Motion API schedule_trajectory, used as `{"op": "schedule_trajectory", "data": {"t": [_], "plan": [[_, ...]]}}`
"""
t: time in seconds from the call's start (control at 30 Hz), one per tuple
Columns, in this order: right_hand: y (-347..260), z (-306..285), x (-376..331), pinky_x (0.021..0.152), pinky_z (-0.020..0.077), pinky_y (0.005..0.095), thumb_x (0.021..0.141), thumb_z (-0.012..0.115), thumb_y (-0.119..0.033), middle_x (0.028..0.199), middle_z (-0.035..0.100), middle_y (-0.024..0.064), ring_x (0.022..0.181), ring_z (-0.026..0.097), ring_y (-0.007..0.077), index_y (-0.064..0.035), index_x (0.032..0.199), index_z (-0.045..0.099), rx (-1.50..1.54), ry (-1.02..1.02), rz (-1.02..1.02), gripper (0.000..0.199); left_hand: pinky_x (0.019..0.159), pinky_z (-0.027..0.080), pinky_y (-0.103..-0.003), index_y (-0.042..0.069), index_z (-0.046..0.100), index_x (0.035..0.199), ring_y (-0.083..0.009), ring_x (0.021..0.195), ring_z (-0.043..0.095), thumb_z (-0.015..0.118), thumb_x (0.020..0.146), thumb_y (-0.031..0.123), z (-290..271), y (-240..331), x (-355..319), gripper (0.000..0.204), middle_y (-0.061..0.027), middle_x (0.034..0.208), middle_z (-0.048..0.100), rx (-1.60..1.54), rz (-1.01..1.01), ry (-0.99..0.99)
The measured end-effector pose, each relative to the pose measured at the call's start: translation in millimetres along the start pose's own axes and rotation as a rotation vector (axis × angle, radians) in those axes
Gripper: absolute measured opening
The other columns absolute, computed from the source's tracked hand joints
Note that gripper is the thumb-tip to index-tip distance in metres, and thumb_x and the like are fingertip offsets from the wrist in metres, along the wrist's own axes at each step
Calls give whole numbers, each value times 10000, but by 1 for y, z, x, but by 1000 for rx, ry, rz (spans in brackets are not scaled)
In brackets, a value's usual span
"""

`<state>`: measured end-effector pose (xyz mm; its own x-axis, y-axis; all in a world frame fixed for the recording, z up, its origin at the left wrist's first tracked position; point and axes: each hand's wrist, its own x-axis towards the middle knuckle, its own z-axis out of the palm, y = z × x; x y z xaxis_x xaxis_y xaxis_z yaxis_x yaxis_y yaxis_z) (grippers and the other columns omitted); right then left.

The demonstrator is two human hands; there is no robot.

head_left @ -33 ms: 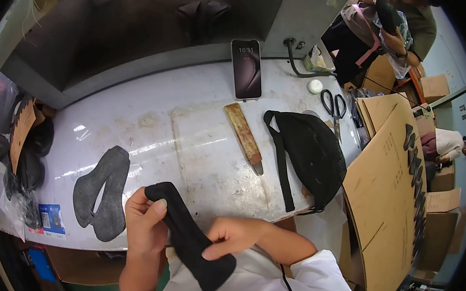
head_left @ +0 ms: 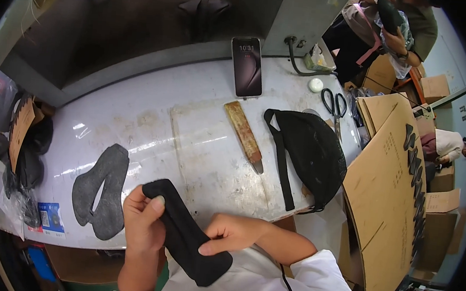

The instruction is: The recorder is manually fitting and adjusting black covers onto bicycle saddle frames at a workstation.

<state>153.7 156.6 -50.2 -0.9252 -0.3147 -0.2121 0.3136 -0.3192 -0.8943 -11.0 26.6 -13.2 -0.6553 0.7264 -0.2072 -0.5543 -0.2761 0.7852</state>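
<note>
A long black fabric piece (head_left: 189,230), soft and folded lengthwise with a groove down its middle, is held slantwise over the table's front edge. My left hand (head_left: 146,221) grips its upper end, thumb on top and fingers behind. Lower down, my right hand (head_left: 228,235) pinches its side with the thumb laid across it. Left of my hands, a dark grey flat piece (head_left: 108,195) with a narrow slit in its middle lies on the white table (head_left: 148,160). Its outline resembles a shoe upper.
Ahead lie a worn wooden-handled knife (head_left: 243,137), a black waist bag (head_left: 312,161) and black scissors (head_left: 334,105). A phone (head_left: 246,69) leans against the back panel. Cardboard (head_left: 375,197) carrying black pieces stands at right. Another person (head_left: 395,38) holds a black item at the far right.
The black piece has shifted very slightly up and left in view, with both hands still gripping it. The things on the table lie as before.
</note>
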Motion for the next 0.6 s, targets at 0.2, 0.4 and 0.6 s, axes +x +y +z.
{"op": "schedule_trajectory", "data": {"t": [0.2,0.4,0.6], "plan": [[0,10,-3,508,361,255,949,637,-173,645,551,0,581,440,51,29,829,617,122,-32,-216,236,786,538,-293,-23,631,1080,-161,836,668,682,852,69,-16,10,4,251,-94,980,694,-45,55,21],[25,8,-5,466,313,266,974,582,-296,552,428,16,487,380,102,10,676,513,294,-19,-280,432,771,556,-304,-24,620,1083,-182,845,675,684,855,89,-22,10,3,262,-103,974,688,-154,-8,-81],[-26,19,16,510,415,237,935,655,-309,705,584,-1,576,551,76,4,771,596,295,293,-403,358,650,528,-269,-35,622,939,-176,740,618,728,799,58,6,0,-2,199,-96,909,575,-56,-80,-322]]}}
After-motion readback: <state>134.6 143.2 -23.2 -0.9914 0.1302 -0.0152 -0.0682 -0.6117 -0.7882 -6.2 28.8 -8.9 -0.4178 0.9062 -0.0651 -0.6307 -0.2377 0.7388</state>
